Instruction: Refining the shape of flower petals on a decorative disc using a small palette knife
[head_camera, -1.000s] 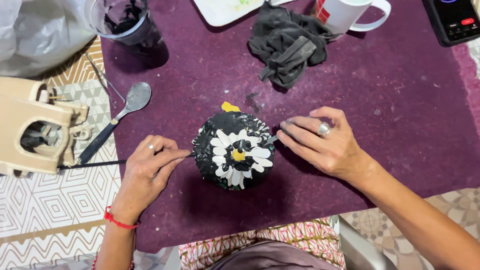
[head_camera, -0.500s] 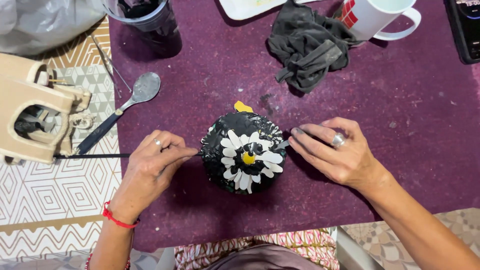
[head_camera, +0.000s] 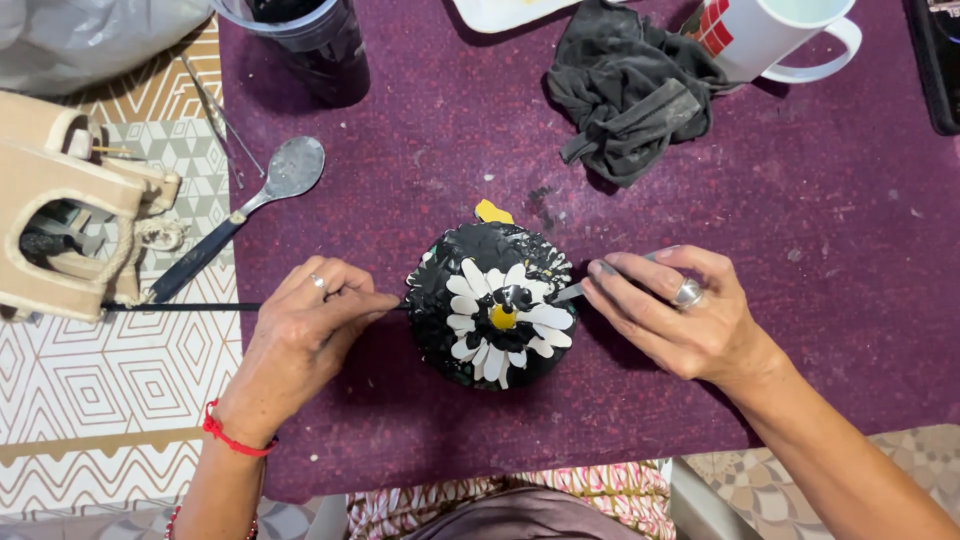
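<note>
Head view: a black dome (head_camera: 490, 305) with a white daisy sits mid-cloth (head_camera: 800, 300). Left of it, the left hand (head_camera: 300, 345) pinches a thin stick (head_camera: 180, 307), steadying its edge. Right of it, the right hand (head_camera: 680, 315) grips a grey tool (head_camera: 570, 292), tip touching the petals.

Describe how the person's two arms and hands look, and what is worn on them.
Both forearms are bare, without sleeves. The left hand has a slim ring, and its wrist a red string bracelet. The right hand has a chunky silver ring and dark smudges on the fingers.
</note>
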